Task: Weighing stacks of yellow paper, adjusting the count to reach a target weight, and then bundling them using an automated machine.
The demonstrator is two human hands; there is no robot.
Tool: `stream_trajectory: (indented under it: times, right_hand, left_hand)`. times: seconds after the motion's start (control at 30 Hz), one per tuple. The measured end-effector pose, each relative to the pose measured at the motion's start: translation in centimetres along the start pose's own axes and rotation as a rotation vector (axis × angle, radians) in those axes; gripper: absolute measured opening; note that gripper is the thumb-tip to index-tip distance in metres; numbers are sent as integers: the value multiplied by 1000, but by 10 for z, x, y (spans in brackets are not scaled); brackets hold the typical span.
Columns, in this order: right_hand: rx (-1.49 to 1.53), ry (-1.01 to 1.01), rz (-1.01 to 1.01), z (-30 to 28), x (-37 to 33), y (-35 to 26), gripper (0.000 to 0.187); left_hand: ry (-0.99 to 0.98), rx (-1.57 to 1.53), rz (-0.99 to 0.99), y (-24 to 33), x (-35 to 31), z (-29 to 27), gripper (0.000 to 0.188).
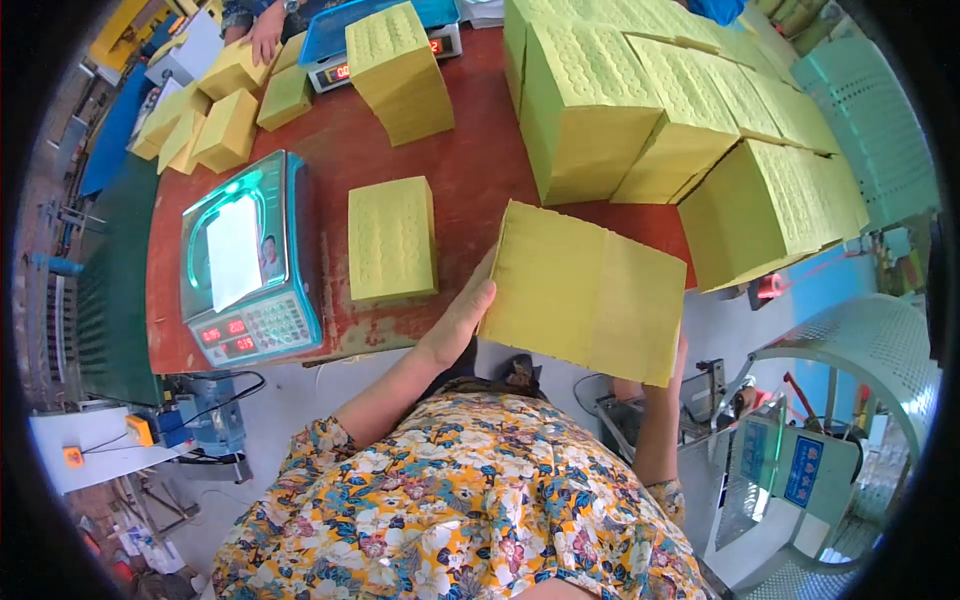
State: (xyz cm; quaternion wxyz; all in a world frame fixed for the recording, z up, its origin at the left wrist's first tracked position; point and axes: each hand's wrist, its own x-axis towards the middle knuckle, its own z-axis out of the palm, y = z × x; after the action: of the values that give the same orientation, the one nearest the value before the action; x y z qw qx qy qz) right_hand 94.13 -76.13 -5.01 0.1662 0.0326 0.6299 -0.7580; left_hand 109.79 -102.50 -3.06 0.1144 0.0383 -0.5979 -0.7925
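In front of my body I hold a thick stack of yellow paper (585, 290), tilted, its plain side facing up. My left hand (468, 312) is closed on its left edge, the thumb lying over the side. At the lower right corner is my right hand (668, 375), gripping the stack from the side and below; most of its fingers are hidden behind the paper. A smaller yellow paper stack (388, 240) with wavy embossed rows lies on the red table (470, 150), left of my left hand. Further left stands a teal digital scale (262, 325) with a white paper slip (234, 252) on its plate.
Large yellow paper stacks (590, 140) crowd the table's right side. A tall stack (400, 75) stands before a second scale (335, 72). At the far left, a co-worker's hand (267, 35) touches smaller stacks (226, 130). A perforated metal drum (860, 345) is at the right.
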Motion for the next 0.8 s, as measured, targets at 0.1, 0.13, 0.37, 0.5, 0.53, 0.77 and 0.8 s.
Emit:
stream_trajectory:
  times: [0.1, 0.13, 0.37, 0.5, 0.53, 0.77, 0.8]
  right_hand:
    - [19, -8, 62, -2, 2, -2, 22]
    - [16, -3, 58, -2, 2, -2, 22]
    - [68, 74, 57, -13, 14, 10, 23]
    - [-244, 45, -154, -14, 13, 16, 27]
    - [-246, 46, -151, -15, 13, 15, 27]
    - [92, 151, 44, -24, 14, 23, 28]
    - [94, 164, 54, -22, 12, 21, 28]
  left_hand:
    - [9, -64, 5, -4, 0, -4, 70]
    - [3, -92, -1, -5, 0, -4, 70]
    - [8, -184, -62, 0, 2, 2, 67]
    - [109, -29, -27, 5, 1, -2, 52]
    - [136, 167, -27, 7, 0, -3, 47]
    - [282, 410, 63, 8, 6, 10, 34]
    - [288, 430, 63, 9, 7, 11, 34]
